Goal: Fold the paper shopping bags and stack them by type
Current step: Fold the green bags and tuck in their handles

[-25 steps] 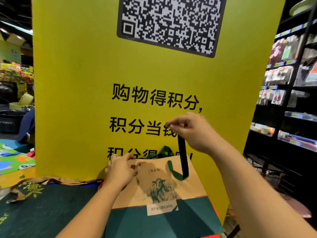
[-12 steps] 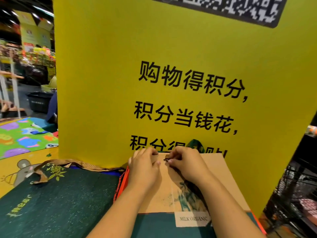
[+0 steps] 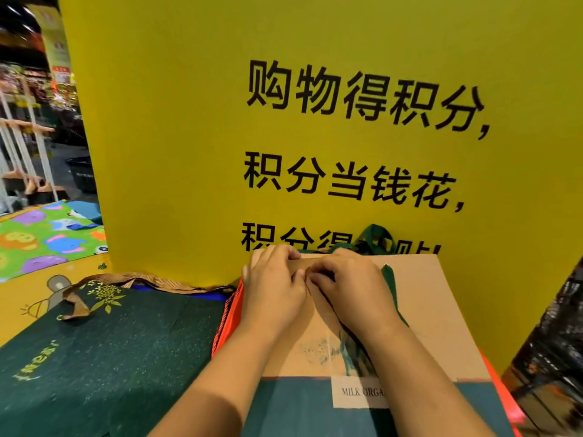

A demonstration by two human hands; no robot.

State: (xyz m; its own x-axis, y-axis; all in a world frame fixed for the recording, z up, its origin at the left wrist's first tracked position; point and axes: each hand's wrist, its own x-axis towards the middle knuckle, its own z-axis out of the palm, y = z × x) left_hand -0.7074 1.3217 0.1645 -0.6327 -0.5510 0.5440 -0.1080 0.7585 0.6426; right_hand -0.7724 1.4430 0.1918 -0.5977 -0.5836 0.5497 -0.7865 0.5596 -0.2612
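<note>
A brown paper bag (image 3: pixel 435 313) with a teal lower band and a "MILK ORGANIC" label lies flat on a pile of orange bags (image 3: pixel 226 313). My left hand (image 3: pixel 271 280) grips the bag's top edge with curled fingers. Touching it, my right hand (image 3: pixel 345 287) lies on the bag with its fingers curled, and the green ribbon handle (image 3: pixel 391 288) runs out from under it down the bag's face. A second green handle loop (image 3: pixel 375 239) sticks up behind the top edge. To the left lies a flat dark green bag (image 3: pixel 110 351) with a brown ribbon handle (image 3: pixel 94 287).
A tall yellow sign board (image 3: pixel 189 137) with black characters stands right behind the bags. A dark wire rack (image 3: pixel 555 348) is at the right. A colourful play mat (image 3: pixel 41 234) and shop aisles lie far left.
My right hand brought the green ribbon handle down from above the bag onto its face and met my left hand at the top edge. The view shifted downward and closer.
</note>
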